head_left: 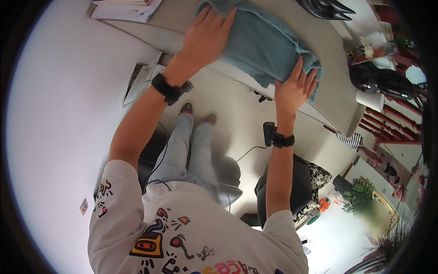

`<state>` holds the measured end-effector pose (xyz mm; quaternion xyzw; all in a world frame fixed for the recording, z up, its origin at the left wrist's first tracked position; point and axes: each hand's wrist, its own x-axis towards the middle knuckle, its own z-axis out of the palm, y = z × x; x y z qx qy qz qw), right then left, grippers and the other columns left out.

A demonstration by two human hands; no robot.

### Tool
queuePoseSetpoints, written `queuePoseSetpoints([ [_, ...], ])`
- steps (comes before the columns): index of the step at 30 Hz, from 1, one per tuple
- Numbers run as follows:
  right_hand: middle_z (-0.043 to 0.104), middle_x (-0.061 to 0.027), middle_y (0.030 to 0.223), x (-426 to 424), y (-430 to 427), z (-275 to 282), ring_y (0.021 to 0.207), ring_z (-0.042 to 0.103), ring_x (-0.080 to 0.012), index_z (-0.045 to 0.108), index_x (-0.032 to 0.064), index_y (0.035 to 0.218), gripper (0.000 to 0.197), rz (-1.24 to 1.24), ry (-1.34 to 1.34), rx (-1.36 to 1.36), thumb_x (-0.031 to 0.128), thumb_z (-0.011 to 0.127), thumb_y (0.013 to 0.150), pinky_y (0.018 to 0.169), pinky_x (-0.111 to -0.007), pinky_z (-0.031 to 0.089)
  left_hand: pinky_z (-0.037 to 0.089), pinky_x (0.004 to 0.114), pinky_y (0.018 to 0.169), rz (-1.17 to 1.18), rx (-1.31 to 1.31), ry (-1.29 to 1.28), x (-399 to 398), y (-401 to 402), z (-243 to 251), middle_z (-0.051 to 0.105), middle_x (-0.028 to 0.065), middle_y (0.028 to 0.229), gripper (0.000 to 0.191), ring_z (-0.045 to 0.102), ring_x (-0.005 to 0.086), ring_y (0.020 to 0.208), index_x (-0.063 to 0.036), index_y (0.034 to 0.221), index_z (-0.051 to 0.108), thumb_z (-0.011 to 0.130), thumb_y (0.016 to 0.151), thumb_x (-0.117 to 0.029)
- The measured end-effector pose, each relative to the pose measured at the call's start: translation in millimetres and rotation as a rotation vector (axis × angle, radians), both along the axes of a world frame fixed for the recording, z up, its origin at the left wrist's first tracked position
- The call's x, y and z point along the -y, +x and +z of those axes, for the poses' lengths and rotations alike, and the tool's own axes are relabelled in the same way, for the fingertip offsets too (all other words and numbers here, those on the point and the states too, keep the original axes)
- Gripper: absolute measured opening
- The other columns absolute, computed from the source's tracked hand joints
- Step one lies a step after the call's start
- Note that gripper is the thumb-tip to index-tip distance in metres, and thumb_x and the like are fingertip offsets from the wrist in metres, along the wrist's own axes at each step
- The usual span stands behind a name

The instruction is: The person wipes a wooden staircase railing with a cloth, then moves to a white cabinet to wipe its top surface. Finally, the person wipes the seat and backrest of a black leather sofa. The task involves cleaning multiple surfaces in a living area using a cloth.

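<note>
A blue-green towel [260,44] lies spread over a pale tabletop [337,99], its near side reaching past the table's front edge. My left hand [208,37] rests on the towel's left end with fingers extended. On the right end, beside bunched folds, my right hand [295,85] lies palm down with its fingers apart. Neither hand shows a clear grip on the cloth. Both wrists carry black straps with small devices; a cable runs from the right one.
Papers or books [126,10] lie at the table's far left. A glossy black ornament [325,8] stands at the back, another black object [379,80] at the right beside a white roll [370,100]. Below are a black seat [297,185] and framed items [142,82] against the wall.
</note>
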<state>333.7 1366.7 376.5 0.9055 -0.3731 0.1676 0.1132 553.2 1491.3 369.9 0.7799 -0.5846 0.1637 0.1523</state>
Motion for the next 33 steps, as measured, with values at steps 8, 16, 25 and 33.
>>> queuePoseSetpoints([
  [8,0.062,-0.0127,0.112,0.0,-5.7,-14.4,0.125,0.047,-0.0392,0.051,0.0071,0.131,0.087,0.073,-0.146,0.050,0.010,0.082,0.050,0.101,-0.052,0.039,0.043,0.041,0.097,0.037,0.106,-0.140,-6.4,-6.8,6.4,0.060,0.0227,0.109,0.047,0.058,0.0350,0.102,0.0069,0.121,0.052,0.052,0.078,-0.012],
  [16,0.063,-0.0163,0.109,3.1,-6.1,-11.6,0.124,0.049,-0.0348,0.051,0.0076,0.131,0.076,0.148,-0.200,0.099,0.003,0.076,0.059,0.102,-0.046,0.041,0.038,0.039,0.102,0.037,0.216,-0.164,-6.6,-9.1,-7.2,0.060,0.0213,0.108,0.049,0.056,0.0335,0.107,0.0082,0.123,0.051,0.053,0.078,-0.011],
  [25,0.062,-0.0166,0.114,8.2,-7.8,-23.8,0.123,0.050,-0.0341,0.051,0.0068,0.129,0.070,0.127,-0.288,0.095,0.008,0.078,0.064,0.103,-0.046,0.039,0.038,0.038,0.103,0.131,0.237,-0.163,6.2,-13.1,-26.1,0.060,0.0147,0.104,0.076,0.055,0.0290,0.106,0.0006,0.135,0.044,0.069,0.064,-0.004],
  [33,0.063,-0.0173,0.111,5.0,-5.9,-34.4,0.118,0.053,-0.0344,0.053,0.0029,0.125,0.054,0.163,-0.354,0.215,0.009,0.068,0.074,0.101,-0.046,0.041,0.037,0.038,0.100,0.099,0.312,-0.262,-7.8,-14.9,-29.5,0.065,0.0170,0.104,0.054,0.058,0.0293,0.102,0.0050,0.125,0.053,0.060,0.073,-0.008],
])
